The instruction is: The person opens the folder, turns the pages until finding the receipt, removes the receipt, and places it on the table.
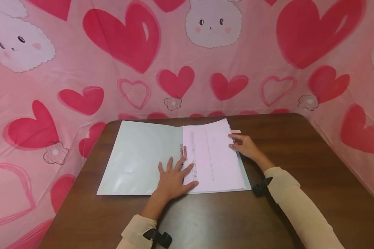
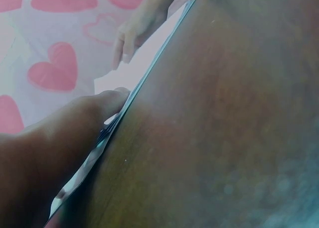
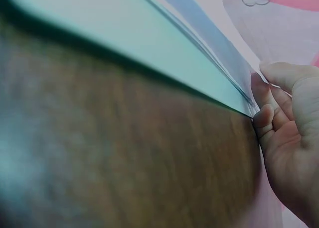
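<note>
A pale green ring binder [image 1: 140,155] lies open on the table, its metal clasp [image 1: 183,152] at the spine. Printed white sheets [image 1: 221,159] fill its right side, the top one raised at its far right corner. My left hand [image 1: 172,180] rests with fingers spread across the spine and the sheets' left margin. At the right edge of the sheets, my right hand [image 1: 244,145] pinches the paper between fingers and thumb. Close up in the right wrist view, the fingers [image 3: 284,76] meet the page edge above the binder cover [image 3: 164,58].
A small pink tab [image 1: 236,131] sticks out from the sheets' right edge near the right hand. The brown wooden table [image 1: 218,221] extends around the binder. Behind it hangs a pink cloth [image 1: 171,52] printed with hearts and rabbit faces. Black straps [image 1: 158,238] circle both wrists.
</note>
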Action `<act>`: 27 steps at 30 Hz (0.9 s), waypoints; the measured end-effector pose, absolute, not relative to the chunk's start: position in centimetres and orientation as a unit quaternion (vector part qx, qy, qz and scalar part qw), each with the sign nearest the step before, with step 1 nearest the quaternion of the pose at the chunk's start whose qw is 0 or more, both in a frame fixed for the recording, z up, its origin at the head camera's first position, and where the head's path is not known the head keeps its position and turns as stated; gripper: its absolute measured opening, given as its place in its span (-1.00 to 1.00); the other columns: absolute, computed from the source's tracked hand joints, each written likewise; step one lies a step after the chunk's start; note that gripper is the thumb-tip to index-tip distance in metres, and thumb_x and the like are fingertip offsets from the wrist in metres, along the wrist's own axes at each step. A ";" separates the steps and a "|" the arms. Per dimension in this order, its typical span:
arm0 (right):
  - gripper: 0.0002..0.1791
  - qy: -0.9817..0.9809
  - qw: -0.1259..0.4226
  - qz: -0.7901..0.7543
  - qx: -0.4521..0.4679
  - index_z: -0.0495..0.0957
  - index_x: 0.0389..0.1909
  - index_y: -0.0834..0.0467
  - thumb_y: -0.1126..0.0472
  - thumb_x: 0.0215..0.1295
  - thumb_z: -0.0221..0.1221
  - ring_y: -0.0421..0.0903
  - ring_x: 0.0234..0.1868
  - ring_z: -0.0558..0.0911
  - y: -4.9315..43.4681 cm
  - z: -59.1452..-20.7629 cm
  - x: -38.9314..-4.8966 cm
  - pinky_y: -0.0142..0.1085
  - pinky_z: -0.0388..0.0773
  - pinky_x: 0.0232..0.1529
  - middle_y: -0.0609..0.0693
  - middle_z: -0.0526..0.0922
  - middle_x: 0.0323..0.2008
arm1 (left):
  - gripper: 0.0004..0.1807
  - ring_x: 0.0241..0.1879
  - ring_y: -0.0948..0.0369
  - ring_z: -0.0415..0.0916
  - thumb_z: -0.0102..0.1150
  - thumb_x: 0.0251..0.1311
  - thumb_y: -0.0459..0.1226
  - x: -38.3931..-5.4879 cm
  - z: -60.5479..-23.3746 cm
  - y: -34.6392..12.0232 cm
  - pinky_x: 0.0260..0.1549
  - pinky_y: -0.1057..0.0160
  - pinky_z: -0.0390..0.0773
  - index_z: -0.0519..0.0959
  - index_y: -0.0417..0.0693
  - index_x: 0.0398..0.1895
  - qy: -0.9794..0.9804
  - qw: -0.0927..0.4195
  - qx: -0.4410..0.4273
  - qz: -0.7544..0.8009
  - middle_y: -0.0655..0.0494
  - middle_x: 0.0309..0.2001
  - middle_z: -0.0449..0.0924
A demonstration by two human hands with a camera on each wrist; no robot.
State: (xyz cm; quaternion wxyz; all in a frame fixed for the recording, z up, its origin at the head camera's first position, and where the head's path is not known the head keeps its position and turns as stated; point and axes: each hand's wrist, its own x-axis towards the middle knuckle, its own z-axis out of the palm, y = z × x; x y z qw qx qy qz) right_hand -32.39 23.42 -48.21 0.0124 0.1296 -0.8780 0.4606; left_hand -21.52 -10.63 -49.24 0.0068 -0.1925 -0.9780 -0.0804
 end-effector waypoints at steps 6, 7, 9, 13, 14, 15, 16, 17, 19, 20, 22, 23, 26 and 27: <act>-0.45 -0.874 0.023 0.469 0.129 0.51 0.31 0.29 0.17 0.35 0.30 -0.10 -0.34 0.45 23.5 -48.6 -31.9 -0.45 0.47 -0.45 0.21 0.64 -0.19 | -0.13 0.57 -0.33 0.03 -0.12 0.17 0.48 -21.5 -49.2 -10.6 0.35 -0.63 -0.07 0.22 0.47 0.54 -0.977 0.015 -0.195 -0.086 0.06 0.64 0.09; -0.45 -0.873 0.021 0.470 0.127 0.52 0.31 0.28 0.17 0.35 0.31 -0.11 -0.35 0.45 23.5 -48.5 -31.8 -0.45 0.47 -0.45 0.17 0.62 -0.24 | -0.13 0.56 -0.33 0.03 -0.12 0.17 0.48 -21.5 -49.2 -10.6 0.35 -0.63 -0.07 0.23 0.47 0.54 -0.977 0.016 -0.196 -0.087 0.06 0.64 0.10; -0.45 -0.873 0.016 0.472 0.123 0.51 0.32 0.28 0.19 0.35 0.31 -0.14 -0.37 0.46 23.5 -48.4 -31.7 -0.46 0.46 -0.45 0.12 0.60 -0.31 | -0.13 0.57 -0.33 0.02 -0.13 0.17 0.48 -21.5 -49.1 -10.6 0.35 -0.63 -0.08 0.22 0.48 0.55 -0.977 0.014 -0.194 -0.086 0.07 0.64 0.08; -0.44 -0.869 0.003 0.481 0.119 0.48 0.33 0.32 0.25 0.34 0.31 -0.18 -0.42 0.47 23.6 -48.3 -31.4 -0.47 0.45 -0.48 0.19 0.57 -0.38 | -0.13 0.58 -0.33 0.00 -0.16 0.17 0.49 -21.5 -49.1 -10.5 0.36 -0.62 -0.09 0.22 0.49 0.55 -0.977 0.008 -0.193 -0.086 0.07 0.64 0.07; -0.43 -0.867 0.001 0.483 0.120 0.47 0.34 0.33 0.26 0.34 0.31 -0.19 -0.44 0.46 23.6 -48.3 -31.4 -0.47 0.44 -0.49 0.24 0.58 -0.37 | -0.13 0.58 -0.33 0.00 -0.16 0.17 0.49 -21.5 -49.1 -10.5 0.36 -0.62 -0.09 0.22 0.49 0.55 -0.977 0.007 -0.193 -0.086 0.07 0.64 0.07; -0.42 -0.866 -0.002 0.486 0.121 0.46 0.34 0.34 0.26 0.35 0.31 -0.20 -0.45 0.46 23.6 -48.3 -31.3 -0.48 0.44 -0.48 0.29 0.61 -0.32 | -0.13 0.57 -0.33 0.01 -0.16 0.17 0.49 -21.5 -49.1 -10.5 0.36 -0.62 -0.09 0.22 0.49 0.54 -0.977 0.007 -0.193 -0.086 0.07 0.64 0.08; -0.42 -0.865 -0.004 0.488 0.121 0.45 0.35 0.35 0.26 0.35 0.30 -0.21 -0.44 0.47 23.6 -48.4 -31.3 -0.50 0.46 -0.46 0.34 0.64 -0.24 | -0.13 0.57 -0.33 0.01 -0.16 0.17 0.49 -21.5 -49.0 -10.5 0.36 -0.62 -0.09 0.23 0.49 0.54 -0.977 0.008 -0.193 -0.087 0.07 0.64 0.09; -0.42 -0.864 -0.005 0.489 0.121 0.45 0.35 0.35 0.26 0.35 0.30 -0.21 -0.42 0.50 23.7 -48.4 -31.3 -0.53 0.48 -0.42 0.37 0.67 -0.13 | -0.13 0.57 -0.33 0.01 -0.15 0.17 0.49 -21.5 -49.0 -10.5 0.36 -0.62 -0.09 0.23 0.48 0.54 -0.977 0.008 -0.193 -0.089 0.07 0.64 0.09; -0.42 -0.864 -0.007 0.490 0.120 0.45 0.35 0.35 0.25 0.36 0.30 -0.18 -0.32 0.56 23.7 -48.5 -31.2 -0.58 0.54 -0.31 0.38 0.65 0.11 | -0.13 0.57 -0.33 0.01 -0.15 0.17 0.48 -21.5 -48.9 -10.5 0.37 -0.62 -0.10 0.23 0.48 0.54 -0.977 0.008 -0.193 -0.091 0.07 0.64 0.09; -0.43 -0.863 -0.011 0.491 0.120 0.45 0.35 0.34 0.24 0.38 0.28 -0.13 -0.25 0.61 23.8 -48.5 -31.2 -0.58 0.59 -0.21 0.37 0.60 0.22 | -0.13 0.57 -0.33 0.01 -0.15 0.17 0.48 -21.5 -48.9 -10.5 0.37 -0.62 -0.11 0.23 0.48 0.54 -0.977 0.007 -0.193 -0.092 0.06 0.64 0.09; -0.45 -0.860 -0.019 0.494 0.124 0.46 0.35 0.34 0.22 0.40 0.26 0.02 -0.05 0.69 23.9 -48.5 -31.2 -0.48 0.66 0.01 0.35 0.52 0.33 | -0.14 0.57 -0.33 0.01 -0.14 0.17 0.48 -21.5 -48.9 -10.5 0.37 -0.62 -0.10 0.24 0.48 0.54 -0.977 0.009 -0.192 -0.094 0.06 0.64 0.10; -0.45 -0.858 -0.025 0.498 0.125 0.46 0.35 0.33 0.21 0.41 0.26 0.09 0.04 0.69 24.0 -48.5 -31.2 -0.38 0.66 0.11 0.34 0.50 0.36 | -0.14 0.57 -0.33 0.01 -0.14 0.17 0.48 -21.5 -48.9 -10.5 0.37 -0.62 -0.10 0.24 0.48 0.54 -0.977 0.009 -0.192 -0.094 0.06 0.63 0.10; -0.46 -0.850 -0.049 0.509 0.128 0.46 0.35 0.31 0.17 0.43 0.23 0.26 0.26 0.61 24.2 -48.5 -31.2 -0.10 0.57 0.26 0.33 0.48 0.38 | -0.14 0.57 -0.33 0.02 -0.14 0.16 0.48 -21.5 -49.0 -10.5 0.37 -0.62 -0.10 0.25 0.47 0.53 -0.977 0.011 -0.191 -0.095 0.06 0.63 0.11; -0.46 -0.849 -0.056 0.510 0.127 0.46 0.36 0.29 0.15 0.44 0.23 0.29 0.30 0.59 24.3 -48.4 -31.1 -0.05 0.55 0.27 0.32 0.48 0.38 | -0.14 0.57 -0.33 0.02 -0.14 0.16 0.48 -21.5 -49.0 -10.5 0.37 -0.62 -0.10 0.25 0.47 0.53 -0.977 0.011 -0.191 -0.096 0.06 0.63 0.11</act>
